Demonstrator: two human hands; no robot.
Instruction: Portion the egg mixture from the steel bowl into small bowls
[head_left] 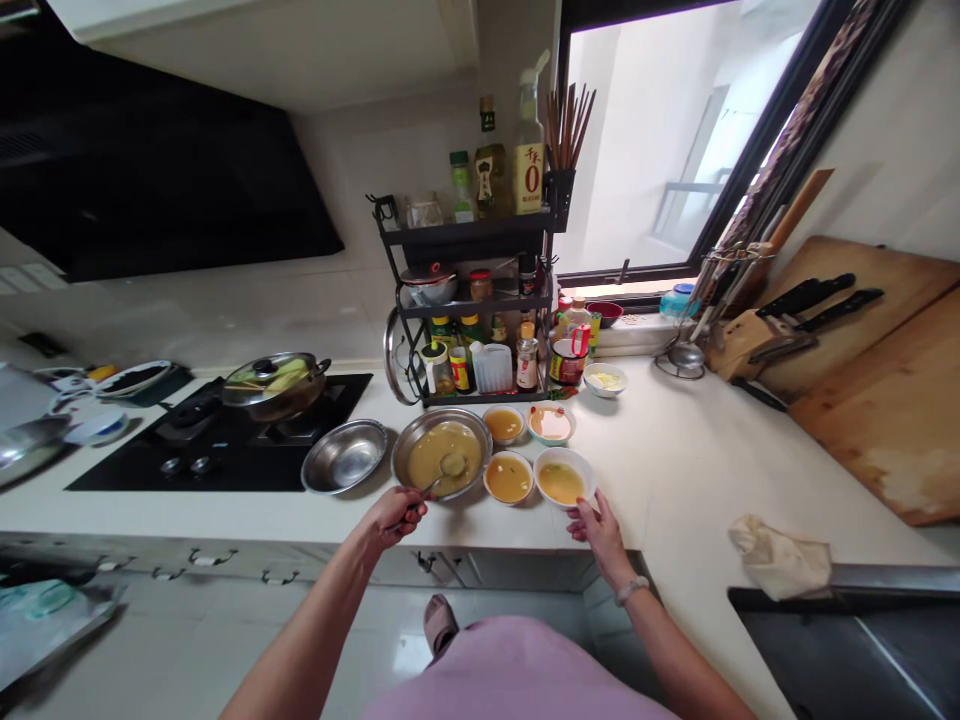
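My left hand (pixel 396 515) is closed around the handle of a ladle (pixel 453 464). The ladle's bowl dips into yellowish soup inside a large steel basin (pixel 399 440). At the right, my right hand (pixel 598 522) grips the near rim of a white bowl (pixel 588 462), its thumb on the edge; yellow soup fills part of this bowl. Beside it stand a small bowl of soup (pixel 509 479), another soup bowl (pixel 504 425) behind, and a patterned bowl (pixel 551 424) with pale orange contents. An apparently bare steel basin (pixel 343 457) sits left of the soup basin.
A black rack (pixel 471 312) with bottles and jars stands behind the bowls. A lidded pan (pixel 274 388) is on the black stove (pixel 225 460) to the left. On the right are a knife block (pixel 746 335), cutting boards (pixel 877 380), a cloth (pixel 780 557) and a sink (pixel 855 640).
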